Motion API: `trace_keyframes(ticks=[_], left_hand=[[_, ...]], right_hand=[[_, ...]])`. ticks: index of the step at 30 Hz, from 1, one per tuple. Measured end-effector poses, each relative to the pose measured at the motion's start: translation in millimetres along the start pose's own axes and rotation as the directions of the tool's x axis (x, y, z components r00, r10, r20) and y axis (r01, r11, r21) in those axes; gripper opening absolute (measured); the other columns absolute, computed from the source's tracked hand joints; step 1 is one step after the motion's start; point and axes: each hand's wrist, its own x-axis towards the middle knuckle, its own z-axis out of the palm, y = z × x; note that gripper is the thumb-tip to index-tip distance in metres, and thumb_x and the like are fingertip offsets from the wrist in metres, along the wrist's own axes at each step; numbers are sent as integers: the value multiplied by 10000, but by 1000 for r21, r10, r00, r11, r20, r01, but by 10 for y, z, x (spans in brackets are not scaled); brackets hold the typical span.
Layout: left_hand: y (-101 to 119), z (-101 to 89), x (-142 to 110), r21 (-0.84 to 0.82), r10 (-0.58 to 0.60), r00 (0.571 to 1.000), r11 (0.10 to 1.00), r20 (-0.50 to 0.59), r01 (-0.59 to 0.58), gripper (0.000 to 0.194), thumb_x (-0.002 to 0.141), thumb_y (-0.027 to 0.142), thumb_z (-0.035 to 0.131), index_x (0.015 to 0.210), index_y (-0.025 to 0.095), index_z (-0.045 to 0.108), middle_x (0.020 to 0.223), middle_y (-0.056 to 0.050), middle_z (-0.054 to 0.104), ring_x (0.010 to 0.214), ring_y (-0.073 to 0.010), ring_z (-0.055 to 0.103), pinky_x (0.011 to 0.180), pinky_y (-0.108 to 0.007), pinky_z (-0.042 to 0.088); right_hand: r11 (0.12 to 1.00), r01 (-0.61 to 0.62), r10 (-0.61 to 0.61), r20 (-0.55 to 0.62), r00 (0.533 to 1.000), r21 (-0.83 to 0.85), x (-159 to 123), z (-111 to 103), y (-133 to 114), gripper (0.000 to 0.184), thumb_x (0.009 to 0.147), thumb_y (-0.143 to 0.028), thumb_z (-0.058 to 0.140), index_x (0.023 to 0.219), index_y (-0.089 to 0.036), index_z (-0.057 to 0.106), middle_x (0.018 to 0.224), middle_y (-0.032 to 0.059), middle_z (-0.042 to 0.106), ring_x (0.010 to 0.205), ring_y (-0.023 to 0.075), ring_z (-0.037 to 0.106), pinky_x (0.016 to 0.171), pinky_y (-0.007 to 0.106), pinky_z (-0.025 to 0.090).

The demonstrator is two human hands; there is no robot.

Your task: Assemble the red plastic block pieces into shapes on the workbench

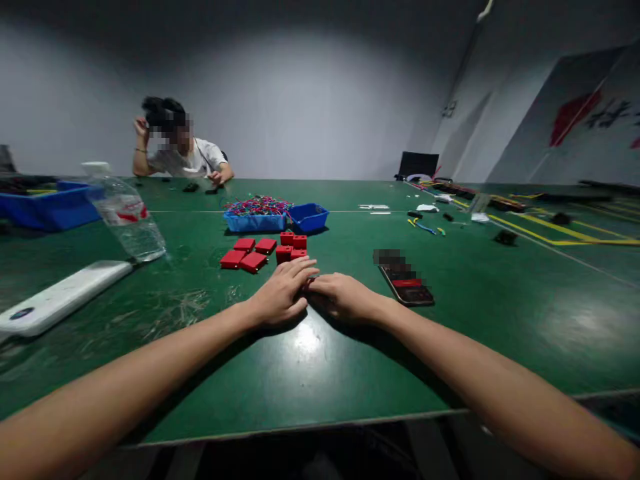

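Head view: my left hand and right hand lie together on the green matte worktop, fingers flat and nearly closed; whether anything sits between them I cannot tell. Just beyond my left fingertips lie small red plastic blocks. Farther toward the far edge stands a blue plastic tray of coloured wires.

— Where are my hands?
— Left hand touching right hand, mid-table. The blocks lie just behind them, trays farther back; phone right, bottle toward the left edge.
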Motion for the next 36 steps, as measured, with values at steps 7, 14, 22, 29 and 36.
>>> trace_keyframes(ticks=[7, 14, 22, 29, 36], left_hand=[[-33, 24, 34, 88, -168, 975, 979, -148, 182, 608, 827, 298, 537, 1391, 106, 414, 1531, -203, 337, 1450, -336, 258, 1161, -520, 260], [-36, 10, 32, 83, -175, 978, 979, -118, 185, 612, 803, 290, 538, 1374, 116, 405, 1500, -201, 390, 1419, -335, 319, 1133, -537, 270], [-10, -55, 22, -34, 43, 991, 998, -130, -48, 647, 826, 238, 552, 1416, 129, 310, 1398, -196, 495, 1312, -302, 463, 1079, -482, 382], [64, -11, 30, 67, 192, 944, 981, -268, -181, 412, 858, 218, 560, 1261, 169, 492, 1199, -140, 623, 1133, -263, 586, 959, -419, 483], [-11, 53, 40, -94, -61, 987, 994, -149, 47, 322, 876, 328, 585, 1163, 187, 550, 1107, -107, 549, 983, -227, 616, 839, -368, 553]], right_hand=[[1000, 14, -13, -23, 1000, 27, -11, -11, 16, 144, 878, -143, 532, 979, -174, 629, 966, 87, 700, 828, 164, 625, 719, 251, 417], [994, -106, 105, -81, 991, -4, -13, 19, 14, 181, 871, -178, 550, 996, -182, 682, 983, 95, 723, 884, 186, 651, 782, 271, 448], [898, -436, 418, -192, 888, -62, -25, -8, 148, 229, 861, -171, 518, 957, -174, 727, 1009, 98, 746, 926, 206, 677, 821, 274, 461], [890, -451, 433, -184, 883, -69, -23, -14, 148, 220, 868, -177, 518, 933, -164, 728, 993, 98, 746, 922, 208, 671, 816, 278, 458], [910, -414, 404, -167, 899, -28, -10, -3, 124, 226, 915, -220, 508, 930, -166, 728, 988, 112, 733, 945, 196, 652, 850, 283, 447]])
